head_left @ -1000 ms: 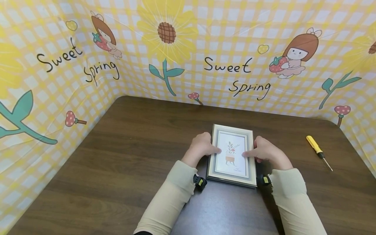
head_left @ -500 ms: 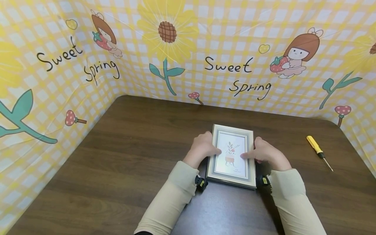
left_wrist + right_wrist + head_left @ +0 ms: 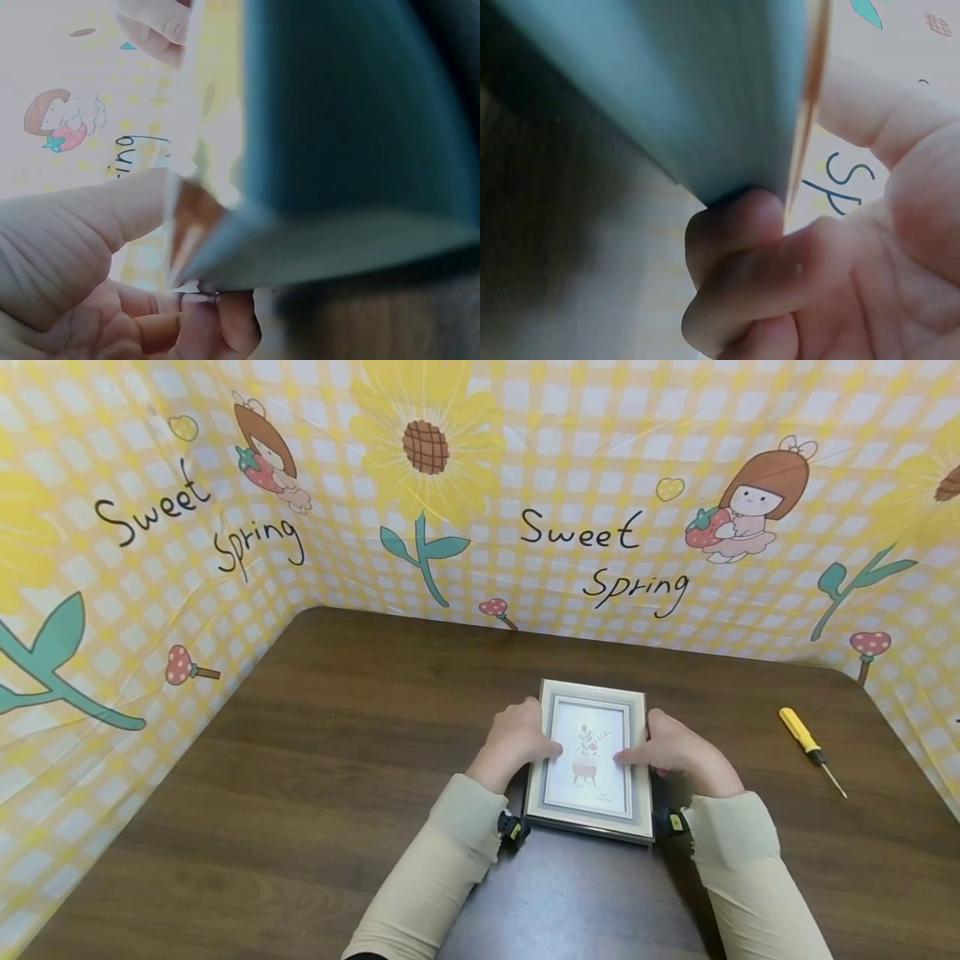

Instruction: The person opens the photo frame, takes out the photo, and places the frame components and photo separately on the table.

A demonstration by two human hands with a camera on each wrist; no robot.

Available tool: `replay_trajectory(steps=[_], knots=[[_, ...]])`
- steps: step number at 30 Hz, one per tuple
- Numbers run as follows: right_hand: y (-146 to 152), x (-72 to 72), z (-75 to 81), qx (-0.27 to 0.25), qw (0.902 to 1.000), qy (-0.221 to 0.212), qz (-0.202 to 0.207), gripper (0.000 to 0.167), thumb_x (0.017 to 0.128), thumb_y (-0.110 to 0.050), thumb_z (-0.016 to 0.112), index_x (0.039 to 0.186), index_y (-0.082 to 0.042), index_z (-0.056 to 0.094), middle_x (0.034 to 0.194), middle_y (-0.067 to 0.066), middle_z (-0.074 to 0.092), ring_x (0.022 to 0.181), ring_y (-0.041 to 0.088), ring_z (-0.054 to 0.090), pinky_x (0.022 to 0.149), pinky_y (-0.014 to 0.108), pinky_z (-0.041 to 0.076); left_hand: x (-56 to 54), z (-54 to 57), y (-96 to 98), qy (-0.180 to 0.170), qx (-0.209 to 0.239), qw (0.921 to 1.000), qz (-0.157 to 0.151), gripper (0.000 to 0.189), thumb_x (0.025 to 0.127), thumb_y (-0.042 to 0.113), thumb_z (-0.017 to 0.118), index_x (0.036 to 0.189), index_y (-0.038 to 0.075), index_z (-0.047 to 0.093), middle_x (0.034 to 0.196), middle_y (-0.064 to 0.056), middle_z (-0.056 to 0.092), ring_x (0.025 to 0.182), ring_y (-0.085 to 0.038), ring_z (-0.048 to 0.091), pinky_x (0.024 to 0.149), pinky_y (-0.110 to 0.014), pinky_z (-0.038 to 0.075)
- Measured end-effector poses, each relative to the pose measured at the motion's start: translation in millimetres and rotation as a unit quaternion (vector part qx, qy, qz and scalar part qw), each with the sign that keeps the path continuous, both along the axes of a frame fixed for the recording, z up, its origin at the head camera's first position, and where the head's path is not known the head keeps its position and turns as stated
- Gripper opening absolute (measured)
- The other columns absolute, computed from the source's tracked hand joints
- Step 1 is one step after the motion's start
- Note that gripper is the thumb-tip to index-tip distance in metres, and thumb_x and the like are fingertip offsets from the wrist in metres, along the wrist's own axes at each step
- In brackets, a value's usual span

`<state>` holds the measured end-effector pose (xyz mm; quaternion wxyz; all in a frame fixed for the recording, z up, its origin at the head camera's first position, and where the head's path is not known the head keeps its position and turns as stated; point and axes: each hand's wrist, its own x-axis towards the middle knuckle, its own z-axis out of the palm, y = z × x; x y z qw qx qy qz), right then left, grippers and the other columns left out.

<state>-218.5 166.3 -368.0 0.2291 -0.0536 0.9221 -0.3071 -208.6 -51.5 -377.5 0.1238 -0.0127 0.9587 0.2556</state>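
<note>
A picture frame [image 3: 588, 827] with a pale border and a plant print [image 3: 585, 756] behind its front is held face up between both hands. My left hand [image 3: 516, 739] grips its left side, thumb over the front and fingers curled at the edge. On the opposite side my right hand [image 3: 678, 747] grips it the same way. Close up in the left wrist view, the frame's side [image 3: 345, 247] crosses above the curled fingers [image 3: 199, 326]. The right wrist view shows curled fingers [image 3: 742, 277] under the frame's dark edge [image 3: 675, 90], with the thumb on its front.
A screwdriver [image 3: 804, 735] with a yellow handle lies on the brown wooden table [image 3: 337, 777], to the right of the hands. A yellow checked cloth [image 3: 585, 435] with printed flowers hangs along the back and left sides of the table.
Both hands keep their grip on the picture frame, which stays in nearly the same place. Its tilt and the glare on its front differ slightly.
</note>
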Motion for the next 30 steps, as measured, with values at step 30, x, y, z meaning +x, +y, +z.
replay_trajectory(steps=[30], knots=[[9.3,-0.2,6.0,-0.031,0.9989,0.027,-0.021,0.040,0.088,-0.013,0.072,0.102,0.005,0.039,0.086,0.012,0.051,0.059,0.015,0.047,0.055,0.029,0.043,-4.1,16.2,-14.8,-0.033,0.120,0.9921,-0.008,0.029,0.101,0.031,0.058,0.091,0.004,0.061,0.068,-0.008,0.063,0.068,-0.025,0.068,0.058,-0.029,0.041]])
